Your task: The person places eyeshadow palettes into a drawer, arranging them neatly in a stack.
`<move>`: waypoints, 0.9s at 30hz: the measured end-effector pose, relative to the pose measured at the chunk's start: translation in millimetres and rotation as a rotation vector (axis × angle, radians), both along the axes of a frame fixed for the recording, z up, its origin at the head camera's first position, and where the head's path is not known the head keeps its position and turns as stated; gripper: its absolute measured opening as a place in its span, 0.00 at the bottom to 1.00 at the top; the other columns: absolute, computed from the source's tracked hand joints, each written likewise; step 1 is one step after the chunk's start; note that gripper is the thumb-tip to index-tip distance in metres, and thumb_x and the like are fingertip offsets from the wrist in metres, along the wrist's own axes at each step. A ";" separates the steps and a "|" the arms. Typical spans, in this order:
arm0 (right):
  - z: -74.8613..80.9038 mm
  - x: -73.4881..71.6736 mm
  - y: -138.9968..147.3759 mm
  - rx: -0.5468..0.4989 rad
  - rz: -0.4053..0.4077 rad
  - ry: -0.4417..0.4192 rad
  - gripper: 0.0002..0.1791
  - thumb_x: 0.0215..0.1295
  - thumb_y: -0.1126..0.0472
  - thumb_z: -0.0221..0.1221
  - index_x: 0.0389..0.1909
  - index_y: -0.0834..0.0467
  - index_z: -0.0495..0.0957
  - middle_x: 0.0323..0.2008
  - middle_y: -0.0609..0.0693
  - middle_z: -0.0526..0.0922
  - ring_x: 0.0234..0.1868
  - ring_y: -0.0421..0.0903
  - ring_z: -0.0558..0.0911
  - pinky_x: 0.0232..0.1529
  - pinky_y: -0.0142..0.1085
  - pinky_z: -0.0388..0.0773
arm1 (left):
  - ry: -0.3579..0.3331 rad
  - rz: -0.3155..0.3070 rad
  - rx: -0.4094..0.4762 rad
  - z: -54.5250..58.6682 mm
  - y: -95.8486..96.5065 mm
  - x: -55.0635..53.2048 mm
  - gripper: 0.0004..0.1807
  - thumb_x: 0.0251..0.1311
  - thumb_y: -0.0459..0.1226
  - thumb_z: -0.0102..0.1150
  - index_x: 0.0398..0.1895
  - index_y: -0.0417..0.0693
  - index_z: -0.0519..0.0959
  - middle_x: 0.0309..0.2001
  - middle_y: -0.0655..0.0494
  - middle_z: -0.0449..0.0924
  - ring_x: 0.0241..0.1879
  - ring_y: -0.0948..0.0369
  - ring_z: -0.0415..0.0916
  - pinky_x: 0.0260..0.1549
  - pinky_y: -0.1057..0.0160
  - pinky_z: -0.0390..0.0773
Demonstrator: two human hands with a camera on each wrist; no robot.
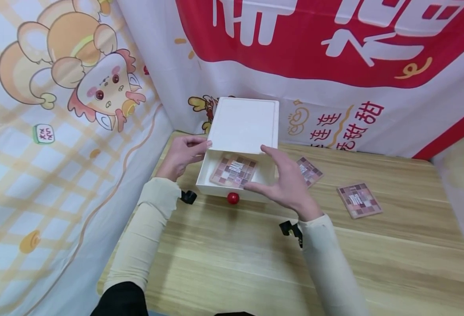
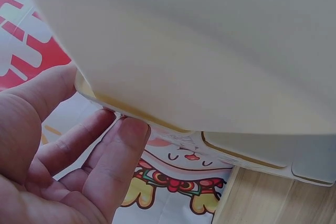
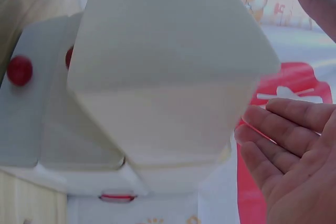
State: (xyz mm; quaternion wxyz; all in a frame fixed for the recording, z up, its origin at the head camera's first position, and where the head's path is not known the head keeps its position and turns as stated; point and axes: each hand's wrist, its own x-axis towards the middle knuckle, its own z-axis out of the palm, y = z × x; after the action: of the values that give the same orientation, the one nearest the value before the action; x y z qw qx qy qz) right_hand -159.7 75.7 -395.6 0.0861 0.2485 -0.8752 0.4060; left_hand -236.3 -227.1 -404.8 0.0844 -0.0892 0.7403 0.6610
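A small white drawer chest point(image 1: 242, 123) stands on the table, its top drawer point(image 1: 269, 177) pulled out by a round red knob point(image 1: 233, 198) on its front. Inside the drawer lies a pink checkered flat case point(image 1: 235, 171) with white lettering. My left hand point(image 1: 182, 156) touches the chest's left side near its front edge. In the left wrist view, its fingertips point(image 2: 137, 124) meet the white side. On the other side, my right hand point(image 1: 289, 180) is spread beside the drawer's right front corner. The right wrist view shows its fingers point(image 3: 286, 124) extended and holding nothing.
Two similar checkered cases lie right of the chest, a nearer-to-chest case point(image 1: 308, 171) and a farther case point(image 1: 359, 200). Printed cloth point(image 1: 145, 228) hangs at the left and behind. Lower drawers with red knobs point(image 3: 20, 70) show in the right wrist view.
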 end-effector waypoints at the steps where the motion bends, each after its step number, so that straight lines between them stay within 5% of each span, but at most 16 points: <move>1: -0.4 0.1 3.7 -0.010 -0.002 0.003 0.57 0.45 0.36 0.77 0.72 0.60 0.65 0.70 0.54 0.69 0.70 0.54 0.67 0.70 0.57 0.64 | 0.000 0.000 -0.001 0.3 0.1 -0.1 0.23 0.58 0.41 0.74 0.52 0.36 0.82 0.51 0.43 0.79 0.49 0.49 0.81 0.45 0.60 0.86; 12: -7.9 5.0 39.0 -0.036 -0.072 -0.030 0.56 0.45 0.41 0.79 0.74 0.55 0.64 0.72 0.54 0.67 0.71 0.57 0.65 0.70 0.65 0.56 | -0.021 0.005 0.000 2.4 0.1 -0.7 0.22 0.59 0.40 0.74 0.53 0.37 0.81 0.52 0.43 0.79 0.49 0.50 0.81 0.45 0.60 0.86; 27: -28.9 11.2 80.5 -0.053 -0.188 -0.104 0.55 0.46 0.43 0.79 0.73 0.57 0.64 0.70 0.57 0.69 0.68 0.59 0.67 0.68 0.62 0.63 | -0.016 0.001 0.003 0.5 -1.8 -1.5 0.22 0.58 0.39 0.74 0.53 0.37 0.82 0.52 0.42 0.79 0.50 0.49 0.81 0.45 0.60 0.86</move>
State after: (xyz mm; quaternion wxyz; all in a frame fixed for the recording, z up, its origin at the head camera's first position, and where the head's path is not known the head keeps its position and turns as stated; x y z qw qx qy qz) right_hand -148.5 156.2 -424.5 0.0848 0.1417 -0.8868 0.4316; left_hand -237.9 -228.9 -404.3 0.0900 -0.0946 0.7385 0.6615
